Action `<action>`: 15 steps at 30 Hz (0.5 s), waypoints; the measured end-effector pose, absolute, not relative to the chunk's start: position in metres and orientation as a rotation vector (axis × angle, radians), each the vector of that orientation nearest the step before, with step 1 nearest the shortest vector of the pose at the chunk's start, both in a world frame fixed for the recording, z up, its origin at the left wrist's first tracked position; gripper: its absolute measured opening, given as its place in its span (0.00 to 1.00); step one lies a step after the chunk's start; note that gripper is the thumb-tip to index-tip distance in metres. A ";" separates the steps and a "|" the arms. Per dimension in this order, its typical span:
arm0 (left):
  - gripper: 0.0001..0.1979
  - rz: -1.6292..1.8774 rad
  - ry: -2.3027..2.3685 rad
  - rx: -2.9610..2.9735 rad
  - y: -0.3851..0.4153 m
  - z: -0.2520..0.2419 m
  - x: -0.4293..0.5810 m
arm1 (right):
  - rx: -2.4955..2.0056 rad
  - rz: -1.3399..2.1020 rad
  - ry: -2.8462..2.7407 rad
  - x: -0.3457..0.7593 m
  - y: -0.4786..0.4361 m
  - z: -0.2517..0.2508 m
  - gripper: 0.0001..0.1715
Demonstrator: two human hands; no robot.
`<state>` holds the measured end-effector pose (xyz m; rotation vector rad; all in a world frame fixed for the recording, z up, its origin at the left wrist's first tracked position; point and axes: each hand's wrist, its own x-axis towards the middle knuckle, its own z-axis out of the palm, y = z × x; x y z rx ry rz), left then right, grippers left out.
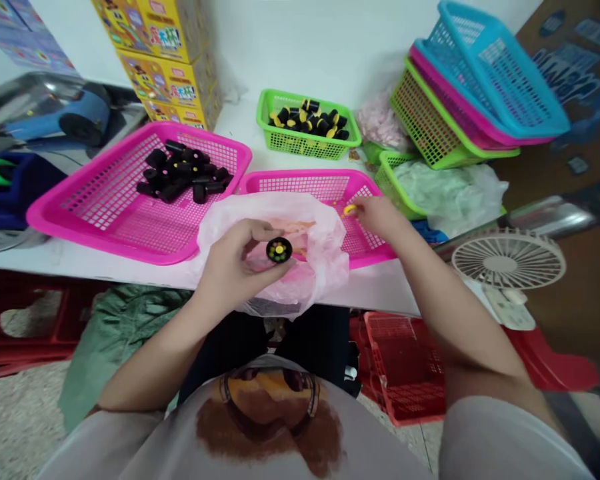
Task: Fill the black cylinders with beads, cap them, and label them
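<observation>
Cylinder (pixel 279 250) is black, its end face yellow-centred with greenish dots. Small piece (pixel 350 210) is yellow; plastic bag (pixel 333 233), pale pink; left basket (pixel 145 255), bright pink, grid-patterned; cartons (pixel 163 83), yellow, multicolour-printed.

A plain, smooth white wall (pixel 300 40) fills the top centre of the frame. Below it, a flat-topped white table (pixel 380 288) spans the middle, its front edge crossing left to right. Speckled pale-grey floor (pixel 20 407) shows at lower left. Brown printed cardboard (pixel 585 273) lines the right side. Light is cool and whitish, dimmer beneath the table and toward the right edge.
</observation>
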<state>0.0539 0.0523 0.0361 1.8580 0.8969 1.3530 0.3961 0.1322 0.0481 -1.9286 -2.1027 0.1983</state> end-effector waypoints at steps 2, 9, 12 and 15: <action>0.17 1.364 0.783 1.819 0.043 0.039 0.054 | -1.833 0.209 -1.978 0.378 0.100 0.069 0.16; 0.22 1.352 0.562 2.096 0.019 0.033 0.061 | -1.047 1.267 -1.367 0.265 -0.030 0.089 0.18; 0.22 1.341 0.513 2.212 0.016 0.025 0.060 | -0.975 1.416 -1.157 0.239 -0.036 0.076 0.25; 0.21 1.308 0.576 2.214 0.012 0.024 0.058 | -0.926 1.411 -1.066 0.228 -0.032 0.062 0.26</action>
